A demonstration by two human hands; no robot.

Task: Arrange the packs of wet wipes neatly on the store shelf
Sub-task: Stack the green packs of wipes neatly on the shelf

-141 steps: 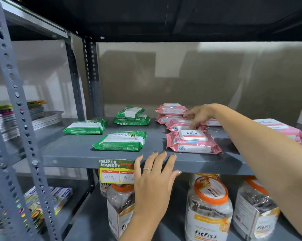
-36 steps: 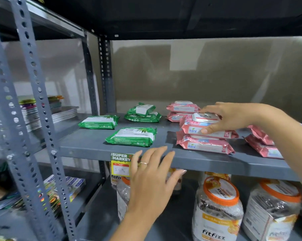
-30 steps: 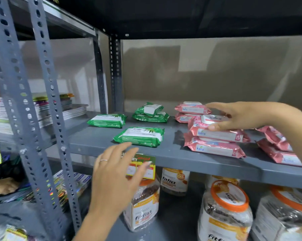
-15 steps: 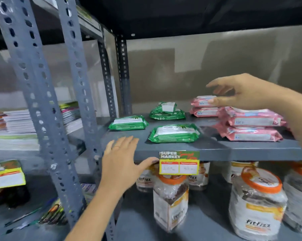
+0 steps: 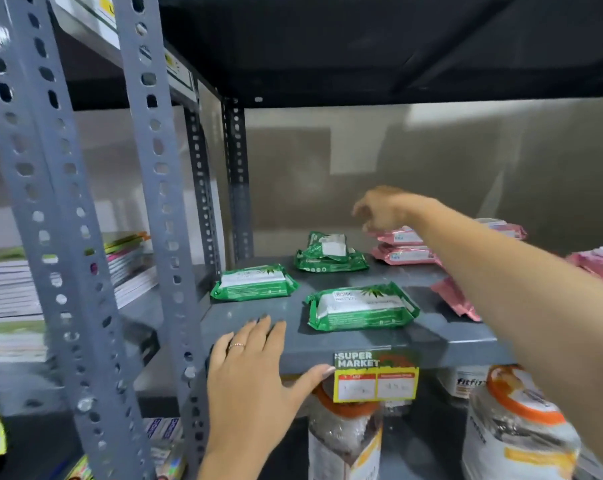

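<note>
We've let go of the pink stack and our right hand now swings empty, fingers loosely curled, towards the 2 rear green wipes packs. Left hand rests flat and released on the shelf lip. Pinks tidied, greens next.

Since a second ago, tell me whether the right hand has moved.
Yes. The right hand has left the front pink stack and gone back and left, now above the rear pink stack, nearer the green pile.

The price tag at lower centre reads "SUPER MARKET"; a jar at lower right shows "fitfiz".
</note>
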